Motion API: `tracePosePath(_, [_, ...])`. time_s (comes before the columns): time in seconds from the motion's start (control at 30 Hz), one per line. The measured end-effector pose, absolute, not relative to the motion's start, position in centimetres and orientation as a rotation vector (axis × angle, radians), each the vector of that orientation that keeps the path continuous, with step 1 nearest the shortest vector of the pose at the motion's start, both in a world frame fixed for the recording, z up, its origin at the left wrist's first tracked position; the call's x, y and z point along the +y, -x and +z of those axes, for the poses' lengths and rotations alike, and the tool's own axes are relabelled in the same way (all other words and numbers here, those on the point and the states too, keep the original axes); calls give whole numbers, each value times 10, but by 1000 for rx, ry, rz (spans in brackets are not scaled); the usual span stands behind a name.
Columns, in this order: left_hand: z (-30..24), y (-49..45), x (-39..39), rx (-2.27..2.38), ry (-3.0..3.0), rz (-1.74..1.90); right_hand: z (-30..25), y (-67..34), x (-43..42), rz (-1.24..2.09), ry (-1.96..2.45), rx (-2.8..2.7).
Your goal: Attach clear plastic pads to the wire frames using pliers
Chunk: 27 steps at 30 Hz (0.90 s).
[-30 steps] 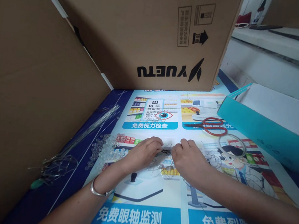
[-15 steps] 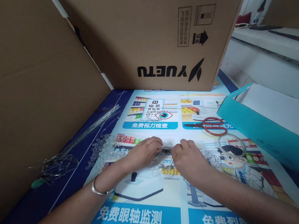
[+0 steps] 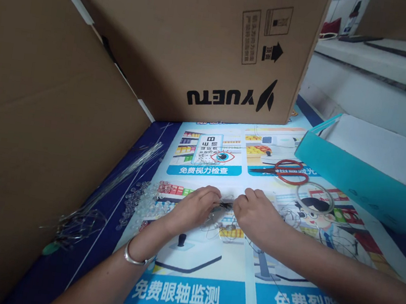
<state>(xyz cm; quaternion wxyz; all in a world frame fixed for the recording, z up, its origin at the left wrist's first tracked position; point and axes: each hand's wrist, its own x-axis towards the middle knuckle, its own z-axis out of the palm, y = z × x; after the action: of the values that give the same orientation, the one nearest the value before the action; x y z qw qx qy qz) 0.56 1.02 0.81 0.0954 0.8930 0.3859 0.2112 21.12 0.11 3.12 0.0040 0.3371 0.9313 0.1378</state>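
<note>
"How far along is it?"

"Partway, I would judge. The left hand [image 3: 201, 205] and right hand [image 3: 254, 216] are close together, fingers pinched narrow, apparently holding a short dark wire piece [image 3: 225, 205] that spans the gap between them. It sits low over the printed counter [image 3: 104, 244]. Fine loops [image 3: 217, 227] lie just below; whether they join the piece, I cannot tell."

"What looks unused?"

"Clear and pinkish beads [image 3: 147, 204], loose in a heap left of the hands, and farther left a long wire bundle [image 3: 125, 176] with a tangled end. Neither is being touched. More tangled wire [image 3: 289, 217] lies beside the right wrist."

"And the counts?"

"Two hands, one dark piece between them. Beads, loops and wires: too many or too fine to count. Beyond the right hand: one clear ring [image 3: 298, 195], one pair of red-handled scissors [image 3: 292, 172], one open blue box [image 3: 356, 184]. Behind and left stand two cardboard panels [image 3: 166, 32]."
</note>
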Motion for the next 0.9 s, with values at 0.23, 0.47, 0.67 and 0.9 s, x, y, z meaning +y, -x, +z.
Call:
tracePosePath(0.23, [11, -6, 10, 1128, -2636, 637, 37, -217, 5, 390, -1055, 2936])
tracePosePath(0.47, [10, -4, 10, 1108, -2631, 643, 58, -234, 14, 310, -1113, 2952])
tracePosePath(0.67, [7, -1, 9, 1121, -2621, 620, 59, -249, 22, 387, -1220, 2831])
tracePosePath(0.9, [7, 1, 7, 1143, -2609, 629, 46, -255, 29, 368, -1280, 2782])
